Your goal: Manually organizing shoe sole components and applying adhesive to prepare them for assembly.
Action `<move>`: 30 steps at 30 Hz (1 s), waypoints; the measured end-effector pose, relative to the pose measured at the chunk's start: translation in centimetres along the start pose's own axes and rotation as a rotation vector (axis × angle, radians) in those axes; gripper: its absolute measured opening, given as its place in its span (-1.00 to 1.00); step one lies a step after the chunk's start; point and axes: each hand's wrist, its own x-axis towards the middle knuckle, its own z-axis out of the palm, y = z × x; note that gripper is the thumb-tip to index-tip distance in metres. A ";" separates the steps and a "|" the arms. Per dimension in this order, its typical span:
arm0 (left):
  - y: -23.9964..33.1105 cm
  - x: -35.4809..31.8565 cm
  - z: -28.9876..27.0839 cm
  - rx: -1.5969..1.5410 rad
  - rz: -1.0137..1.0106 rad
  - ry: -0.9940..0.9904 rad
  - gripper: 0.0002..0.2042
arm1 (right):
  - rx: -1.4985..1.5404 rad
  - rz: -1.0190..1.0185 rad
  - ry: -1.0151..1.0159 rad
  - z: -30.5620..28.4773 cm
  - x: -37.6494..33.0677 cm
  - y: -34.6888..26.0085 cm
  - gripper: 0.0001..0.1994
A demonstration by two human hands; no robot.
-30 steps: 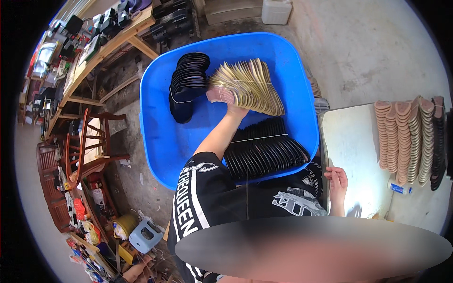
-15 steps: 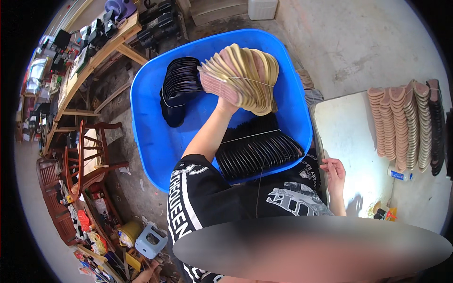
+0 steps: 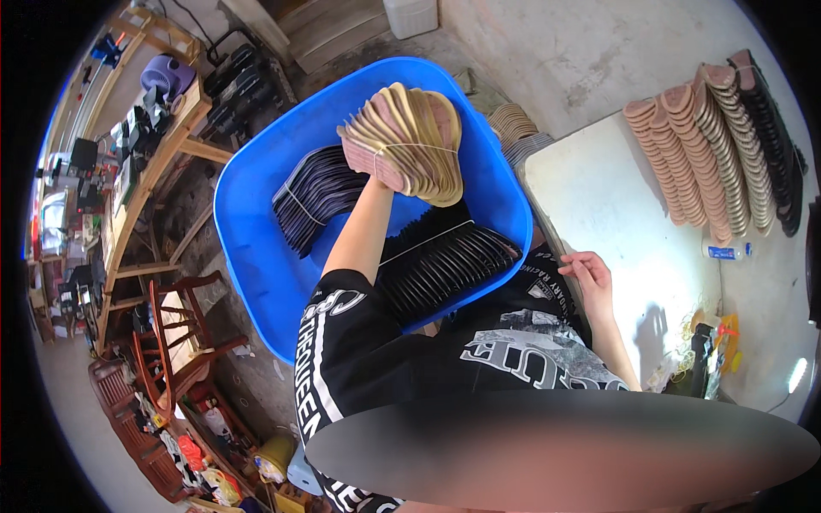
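Over a blue plastic tub (image 3: 244, 286), my left hand (image 3: 379, 186) is closed on a bundle of pink and cream shoe insoles (image 3: 409, 150), bound by a thin band. Its fingers are mostly hidden behind the bundle. Inside the tub, a bound row of black insoles (image 3: 445, 267) lies on the near side, and another dark bundle (image 3: 315, 195) rests to the left. My right hand (image 3: 590, 278) hovers by the left edge of a white tabletop (image 3: 624, 231), its fingers loosely bent and apart with nothing in them.
Long stacks of pink, cream and black insoles (image 3: 697, 150) line the table's far right. More insoles (image 3: 511, 126) sit just behind the tub. A wooden chair (image 3: 180, 338) and a cluttered workbench (image 3: 145, 179) stand to the left. A white container (image 3: 410, 17) is at the back.
The view has turned, so the tub appears farther left. The dark left bundle now lies more tilted and spread out. My left hand keeps its hold on the pink and cream insoles.
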 end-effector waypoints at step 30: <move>1.0 1.3 -0.7 0.330 0.015 0.232 -0.54 | -0.075 -0.059 -0.100 0.1 -0.4 0.0 -0.87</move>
